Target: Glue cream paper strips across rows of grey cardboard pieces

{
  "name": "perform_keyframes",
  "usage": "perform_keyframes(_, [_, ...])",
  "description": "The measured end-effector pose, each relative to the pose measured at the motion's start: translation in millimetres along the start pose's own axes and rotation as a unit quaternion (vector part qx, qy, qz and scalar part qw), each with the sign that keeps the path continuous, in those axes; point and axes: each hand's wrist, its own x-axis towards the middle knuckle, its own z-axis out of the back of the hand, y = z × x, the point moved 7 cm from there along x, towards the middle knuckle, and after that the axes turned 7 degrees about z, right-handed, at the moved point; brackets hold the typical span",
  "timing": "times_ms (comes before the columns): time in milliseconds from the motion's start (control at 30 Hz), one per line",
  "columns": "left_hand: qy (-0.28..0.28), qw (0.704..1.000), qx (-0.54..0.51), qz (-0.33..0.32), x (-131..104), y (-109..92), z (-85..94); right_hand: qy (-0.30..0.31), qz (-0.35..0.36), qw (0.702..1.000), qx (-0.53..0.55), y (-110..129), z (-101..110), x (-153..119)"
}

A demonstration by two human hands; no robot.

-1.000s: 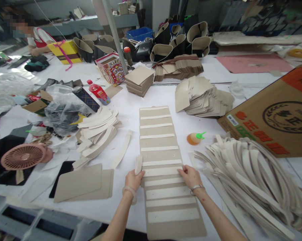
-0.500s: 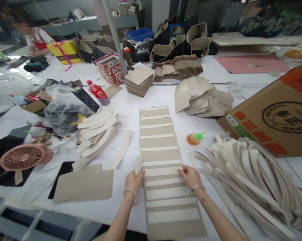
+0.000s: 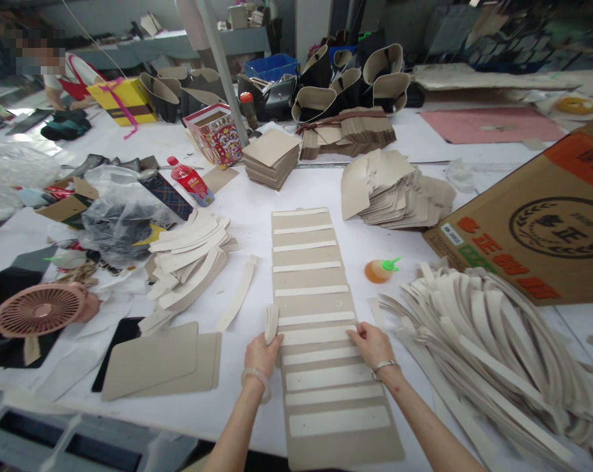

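A pale strip (image 3: 319, 337) lies across a row of overlapping beige boards (image 3: 346, 452), each bearing a white strip. My left hand (image 3: 262, 354) pinches the left end of that strip and also holds a small bundle of white strips (image 3: 271, 322) that sticks up from its fingers. At the other end, my right hand (image 3: 374, 349) has thumb and fingers closed on the strip. Left of the boards, a single loose strip (image 3: 237, 295) rests on the white table.
A large heap of long strips (image 3: 493, 354) and a carton (image 3: 532, 229) stand on the right. Near the boards sits a green-capped glue bottle (image 3: 379, 270). Curved pieces (image 3: 193, 262), flat boards (image 3: 151, 360) and a pink fan (image 3: 40, 309) are on the left.
The view has shifted very slightly. Both hands stay at the two ends of the same strip, with no clear movement over the boards.
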Motion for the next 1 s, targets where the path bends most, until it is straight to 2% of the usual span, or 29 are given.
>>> perform_keyframes(467, [-0.048, 0.996, 0.073, 0.0, -12, -13, 3.6, -0.022, -0.022, 0.999, -0.028, 6, 6, -6])
perform_keyframes(667, [-0.041, 0.996, 0.082, -0.017, -17, -23, 1.1, -0.018, 0.009, 0.999, -0.026, 22, 7, -5])
perform_keyframes(833, [-0.026, 0.997, 0.07, -0.037, -15, -24, 2.1, -0.011, 0.01, 1.0, -0.007, 18, 5, 1])
perform_keyframes(1000, [-0.019, 0.998, 0.056, -0.031, -12, -20, -3.8, -0.004, 0.01, 1.0, 0.006, 13, 2, 4])
